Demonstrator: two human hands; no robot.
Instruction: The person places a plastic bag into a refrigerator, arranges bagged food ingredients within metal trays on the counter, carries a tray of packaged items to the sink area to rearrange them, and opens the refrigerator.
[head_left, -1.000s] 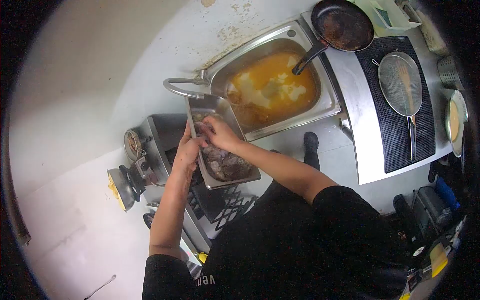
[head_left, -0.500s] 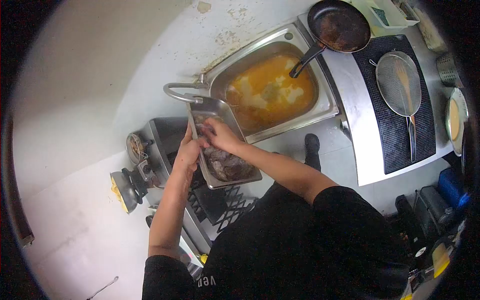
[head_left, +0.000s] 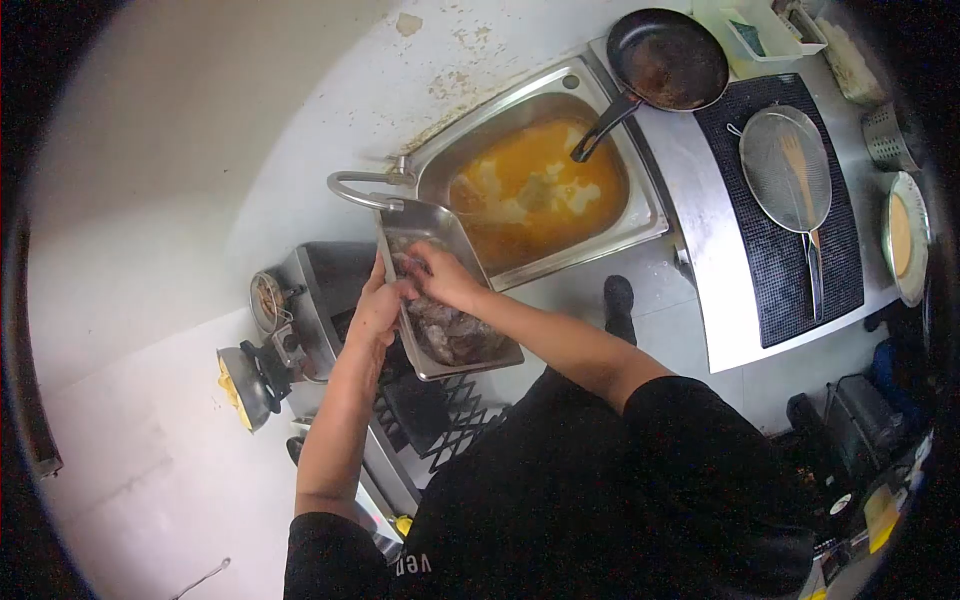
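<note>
My left hand [head_left: 378, 308] grips the long left wall of a deep rectangular steel pan [head_left: 508, 358], which is tilted beneath the tap [head_left: 362, 190] at the sink's near left corner. Wet, greyish-brown pieces that look like meat [head_left: 450, 335] lie in the pan. My right hand [head_left: 440, 277] reaches inside, its fingers curled among the pieces near the upper end. What those fingers hold is hidden. The sink [head_left: 648, 215] beside the pan contains cloudy orange-brown liquid [head_left: 540, 185] with pale patches.
A black frying pan [head_left: 668, 62] rests by the sink, its handle over the basin. On a black mat [head_left: 745, 170] lie a mesh strainer [head_left: 765, 165] and a wooden fork [head_left: 795, 155]. A stove grate [head_left: 465, 415] is below the steel pan.
The camera view has shifted slightly, so the counter items appear a little further left. Both hands stay at the steel pan, with my right fingers moving slightly among the pieces.
</note>
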